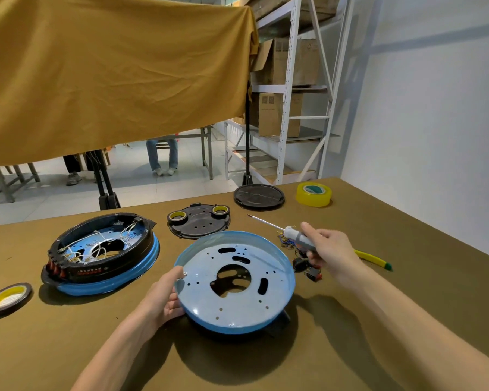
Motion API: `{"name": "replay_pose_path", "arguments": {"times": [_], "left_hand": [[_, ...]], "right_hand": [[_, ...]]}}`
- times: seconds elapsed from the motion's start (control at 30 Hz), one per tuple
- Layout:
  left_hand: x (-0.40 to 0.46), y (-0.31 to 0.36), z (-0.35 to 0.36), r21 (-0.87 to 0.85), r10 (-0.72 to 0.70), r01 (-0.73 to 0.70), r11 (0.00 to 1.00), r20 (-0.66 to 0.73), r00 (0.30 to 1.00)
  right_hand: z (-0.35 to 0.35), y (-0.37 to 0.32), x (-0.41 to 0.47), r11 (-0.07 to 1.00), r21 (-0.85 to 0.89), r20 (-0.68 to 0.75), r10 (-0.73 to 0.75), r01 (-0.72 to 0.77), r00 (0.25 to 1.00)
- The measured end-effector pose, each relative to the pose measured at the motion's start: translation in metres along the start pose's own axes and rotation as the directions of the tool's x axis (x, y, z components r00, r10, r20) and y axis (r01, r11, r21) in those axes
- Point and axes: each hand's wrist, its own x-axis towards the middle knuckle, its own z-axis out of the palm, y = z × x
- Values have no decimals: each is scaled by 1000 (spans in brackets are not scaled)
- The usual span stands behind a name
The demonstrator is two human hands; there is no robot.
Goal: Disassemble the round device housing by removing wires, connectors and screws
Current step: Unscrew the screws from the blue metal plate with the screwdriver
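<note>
Hands on a blue round pan (235,280), mid-table.

Left of the pan lies a tape roll (7,297), then a wired black-and-blue housing (100,252). The left hand (164,300) curls round the pan's left rim, tilting it. Right of the pan, the right hand (326,253) grips a screwdriver (283,231), tip pointing up-left, above loose switches (307,265).

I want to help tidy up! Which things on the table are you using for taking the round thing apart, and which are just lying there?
In use:
- blue pan, held by the left hand
- screwdriver, in the right hand
- wired housing
- loose switches and wires

Lying about:
- yellow tape roll
- black tape roll
- two black covers
- yellow pen
</note>
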Motion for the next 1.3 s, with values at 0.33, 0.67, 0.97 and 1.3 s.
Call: {"name": "replay_pose_path", "arguments": {"times": [0.33,0.67,0.97,1.3], "left_hand": [[-12,-5,-5,-84,38,-40,996,-18,999],[-3,-5,-14,-139,-10,18,990,61,998],[4,-5,-22,-64,-49,62,996,188,981],[-1,-16,-15,24,-40,34,999,296,954]], "right_hand": [[21,90,-12,770,-542,92,-344,336,935],[12,61,0,715,-649,33,-313,258,949],[74,6,-26,656,-468,301,-512,593,804],[158,14,-39,565,-420,608,-405,710,683]]}}
